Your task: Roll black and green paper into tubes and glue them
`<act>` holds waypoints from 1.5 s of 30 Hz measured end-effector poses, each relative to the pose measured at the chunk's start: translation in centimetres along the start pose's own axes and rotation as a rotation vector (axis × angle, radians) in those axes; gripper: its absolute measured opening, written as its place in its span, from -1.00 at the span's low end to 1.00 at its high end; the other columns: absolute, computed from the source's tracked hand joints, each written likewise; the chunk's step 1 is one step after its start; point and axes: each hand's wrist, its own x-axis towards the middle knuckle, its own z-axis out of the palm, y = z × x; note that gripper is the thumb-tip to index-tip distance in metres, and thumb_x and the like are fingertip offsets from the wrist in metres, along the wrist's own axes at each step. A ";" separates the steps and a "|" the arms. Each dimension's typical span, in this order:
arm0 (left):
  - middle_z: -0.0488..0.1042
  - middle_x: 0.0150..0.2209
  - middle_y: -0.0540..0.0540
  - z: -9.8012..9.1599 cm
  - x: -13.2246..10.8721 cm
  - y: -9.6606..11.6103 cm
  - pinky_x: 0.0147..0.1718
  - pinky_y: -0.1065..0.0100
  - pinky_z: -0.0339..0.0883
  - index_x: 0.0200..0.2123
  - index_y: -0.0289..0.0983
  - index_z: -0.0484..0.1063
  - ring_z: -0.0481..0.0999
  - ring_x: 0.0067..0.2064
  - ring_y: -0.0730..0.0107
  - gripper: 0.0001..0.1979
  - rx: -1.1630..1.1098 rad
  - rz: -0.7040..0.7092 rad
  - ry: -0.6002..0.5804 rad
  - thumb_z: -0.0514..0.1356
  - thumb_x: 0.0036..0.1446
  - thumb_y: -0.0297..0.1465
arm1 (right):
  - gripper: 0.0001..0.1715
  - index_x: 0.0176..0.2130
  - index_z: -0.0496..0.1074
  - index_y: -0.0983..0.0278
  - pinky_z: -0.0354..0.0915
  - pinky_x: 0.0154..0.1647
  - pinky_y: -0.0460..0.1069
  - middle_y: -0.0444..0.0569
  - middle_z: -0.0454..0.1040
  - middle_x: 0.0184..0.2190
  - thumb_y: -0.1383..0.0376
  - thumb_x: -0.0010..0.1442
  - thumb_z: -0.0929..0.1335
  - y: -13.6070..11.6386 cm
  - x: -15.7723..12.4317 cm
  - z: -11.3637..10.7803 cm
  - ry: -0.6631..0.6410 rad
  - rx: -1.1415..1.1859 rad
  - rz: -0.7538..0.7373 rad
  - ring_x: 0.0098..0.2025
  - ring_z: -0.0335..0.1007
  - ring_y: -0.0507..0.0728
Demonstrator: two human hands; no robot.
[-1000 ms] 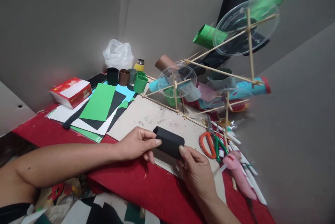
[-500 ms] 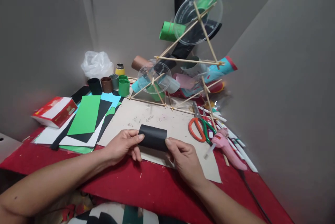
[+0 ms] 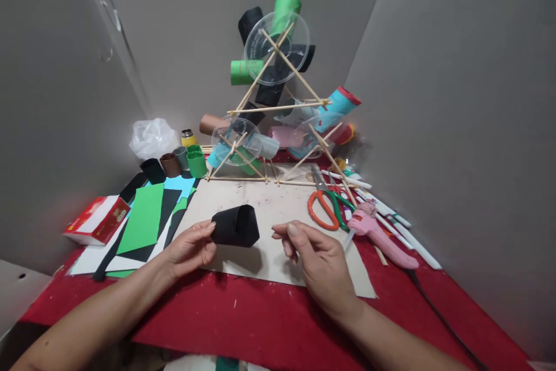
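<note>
My left hand [image 3: 193, 248] grips the left end of a black paper tube [image 3: 234, 227], thumb on top. The tube is held above a pale board [image 3: 278, 270], and its open, faceted right end shows. My right hand [image 3: 319, 258] is apart from the tube, to its right, fingers loosely bent and parted with nothing seen in them. Close by on the right lie scissors with an orange and a green handle [image 3: 324, 210] and a pink glue gun [image 3: 382, 237].
Behind the board stands a stick frame [image 3: 280, 109] carrying clear plastic discs [image 3: 299, 24] and coloured paper tubes. At the left are green paper [image 3: 141, 217], a red box [image 3: 98, 219], short paper rings [image 3: 196, 165] and a plastic bag [image 3: 153, 138]. White rods [image 3: 419, 249] lie along the right edge.
My right hand has let go of the black paper tube and moved slightly right. The tube, in my left hand, has turned so its open end shows. The camera view has shifted.
</note>
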 end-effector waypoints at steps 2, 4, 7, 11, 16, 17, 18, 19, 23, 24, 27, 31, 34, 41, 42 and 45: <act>0.54 -0.45 -0.01 0.0 0.0 0.0 -0.63 0.68 0.35 -0.30 -0.37 0.46 0.51 -0.55 0.60 -0.73 0.009 0.005 -0.018 0.43 -0.08 -0.46 | -0.65 -0.32 0.59 0.24 0.19 -0.44 -0.06 -0.13 0.37 -0.57 0.10 0.30 0.31 -0.2 -0.1 -0.1 -0.007 0.014 0.006 -0.51 0.22 0.02; 0.51 -0.52 0.01 -0.2 0.1 -0.1 -0.67 0.66 0.30 -0.34 -0.36 0.46 0.47 -0.61 0.59 -0.75 0.052 0.005 -0.054 0.42 -0.06 -0.40 | -0.67 -0.28 0.58 0.25 0.19 -0.47 -0.07 -0.10 0.45 -0.50 0.10 0.27 0.32 -0.4 -0.2 -0.1 -0.018 0.029 0.037 -0.51 0.22 0.02; 0.45 -0.62 0.02 -0.5 0.1 -0.3 -0.73 0.61 0.22 -0.39 -0.36 0.43 0.40 -0.70 0.56 -0.75 0.113 -0.010 -0.088 0.40 -0.02 -0.34 | -0.66 -0.20 0.55 0.27 0.17 -0.52 -0.08 -0.05 0.51 -0.42 0.07 0.21 0.35 -0.8 -0.4 0.1 -0.078 0.053 0.123 -0.53 0.22 0.01; 0.43 -0.70 -0.02 -0.3 -0.1 -0.6 -0.70 0.59 0.17 -0.31 -0.38 0.44 0.38 -0.72 0.52 -0.68 0.239 -0.037 -0.117 0.33 0.07 -0.22 | -0.54 -0.08 0.47 0.33 0.15 -0.51 -0.08 -0.13 0.39 -0.51 0.06 0.16 0.37 -1.0 -0.5 0.7 -0.195 0.064 0.216 -0.52 0.19 0.02; 0.45 -0.68 -0.04 0.0 -0.1 -0.9 -0.66 0.57 0.17 -0.35 -0.38 0.43 0.42 -0.69 0.49 -0.63 0.344 -0.074 -0.143 0.33 0.04 -0.15 | -0.73 -0.29 0.47 0.32 0.05 -0.56 -0.10 -0.25 0.12 -0.62 0.16 0.20 0.31 -0.3 -0.4 1.1 -0.279 -0.013 0.204 -0.57 0.04 -0.02; 0.45 -0.68 -0.03 0.0 -0.1 -1.0 -0.68 0.57 0.14 -0.35 -0.37 0.43 0.40 -0.70 0.50 -0.64 0.341 -0.079 -0.147 0.34 0.04 -0.16 | -0.73 -0.33 0.46 0.32 0.03 -0.58 -0.11 -0.25 0.10 -0.63 0.19 0.22 0.28 -0.2 -0.4 1.1 -0.289 -0.025 0.199 -0.59 0.03 -0.03; 0.46 -0.67 -0.03 -0.1 0.0 -1.0 -0.69 0.57 0.13 -0.35 -0.36 0.43 0.40 -0.71 0.50 -0.65 0.336 -0.080 -0.150 0.34 0.04 -0.17 | -0.73 -0.34 0.47 0.32 0.02 -0.59 -0.11 -0.25 0.10 -0.63 0.22 0.23 0.25 0.0 -0.4 1.0 -0.298 -0.031 0.198 -0.60 0.03 -0.03; 0.46 -0.66 -0.02 -0.1 0.0 -1.0 -0.70 0.57 0.12 -0.35 -0.36 0.43 0.40 -0.71 0.50 -0.66 0.332 -0.081 -0.152 0.34 0.04 -0.17 | -0.72 -0.31 0.48 0.32 0.03 -0.61 -0.12 -0.25 0.11 -0.63 0.24 0.23 0.24 0.1 -0.3 1.0 -0.301 -0.035 0.200 -0.61 0.04 -0.03; 0.47 -0.65 -0.01 0.0 0.1 -1.1 -0.70 0.57 0.15 -0.31 -0.37 0.45 0.41 -0.71 0.50 -0.66 0.318 -0.086 -0.158 0.35 0.03 -0.19 | -0.66 -0.19 0.52 0.35 0.08 -0.61 -0.12 -0.20 0.25 -0.61 0.25 0.21 0.23 0.2 -0.4 0.9 -0.297 -0.053 0.229 -0.62 0.11 -0.03; 0.47 -0.65 -0.01 0.0 0.1 -1.1 -0.70 0.58 0.15 -0.30 -0.38 0.45 0.41 -0.71 0.51 -0.66 0.314 -0.086 -0.161 0.35 0.03 -0.19 | -0.63 -0.15 0.51 0.36 0.10 -0.61 -0.12 -0.18 0.31 -0.59 0.25 0.20 0.23 0.3 -0.4 0.9 -0.294 -0.055 0.241 -0.62 0.13 -0.03; 0.47 -0.65 -0.02 0.0 0.1 -1.2 -0.70 0.58 0.14 -0.29 -0.39 0.46 0.40 -0.71 0.52 -0.64 0.312 -0.087 -0.159 0.35 0.04 -0.18 | -0.57 -0.07 0.50 0.38 0.13 -0.61 -0.11 -0.14 0.39 -0.54 0.23 0.18 0.24 0.3 -0.3 1.0 -0.288 -0.054 0.279 -0.64 0.16 -0.03; 0.45 -0.67 -0.01 -0.2 0.1 -1.2 -0.67 0.57 0.18 -0.32 -0.38 0.45 0.41 -0.70 0.52 -0.64 0.311 -0.084 -0.147 0.34 0.05 -0.17 | -0.53 -0.03 0.48 0.39 0.13 -0.61 -0.11 -0.26 0.19 -0.69 0.20 0.15 0.26 0.5 0.0 1.1 -0.282 -0.038 0.296 -0.67 0.14 -0.02; 0.45 -0.67 0.00 -0.3 0.3 -1.2 -0.68 0.57 0.20 -0.30 -0.37 0.44 0.40 -0.71 0.53 -0.67 0.304 -0.081 -0.158 0.33 0.07 -0.20 | -0.53 -0.02 0.48 0.38 0.15 -0.62 -0.12 -0.24 0.24 -0.68 0.20 0.16 0.25 0.7 0.1 1.0 -0.278 -0.051 0.287 -0.67 0.17 -0.02; 0.43 -0.68 0.02 -0.5 0.4 -1.5 -0.70 0.59 0.19 -0.34 -0.36 0.39 0.38 -0.72 0.55 -0.69 0.260 -0.077 -0.101 0.34 0.06 -0.23 | -0.54 -0.06 0.51 0.36 0.17 -0.64 -0.13 -0.24 0.28 -0.71 0.16 0.18 0.25 0.7 0.2 1.0 -0.295 -0.031 0.297 -0.69 0.19 -0.01; 0.42 -0.69 0.03 -0.5 0.5 -1.5 -0.71 0.60 0.18 -0.34 -0.35 0.38 0.38 -0.72 0.54 -0.69 0.253 -0.070 -0.079 0.35 0.06 -0.23 | -0.51 -0.04 0.50 0.38 0.17 -0.64 -0.12 -0.23 0.30 -0.71 0.13 0.18 0.27 0.6 0.2 0.9 -0.270 -0.022 0.302 -0.69 0.19 -0.01; 0.42 -0.67 0.04 -0.5 0.6 -1.3 -0.70 0.60 0.21 -0.32 -0.32 0.36 0.41 -0.70 0.53 -0.69 0.235 -0.042 -0.012 0.36 0.04 -0.24 | -0.45 0.00 0.46 0.39 0.15 -0.66 -0.12 -0.15 0.42 -0.64 0.05 0.18 0.32 0.3 0.4 0.5 -0.138 0.016 0.293 -0.68 0.19 -0.02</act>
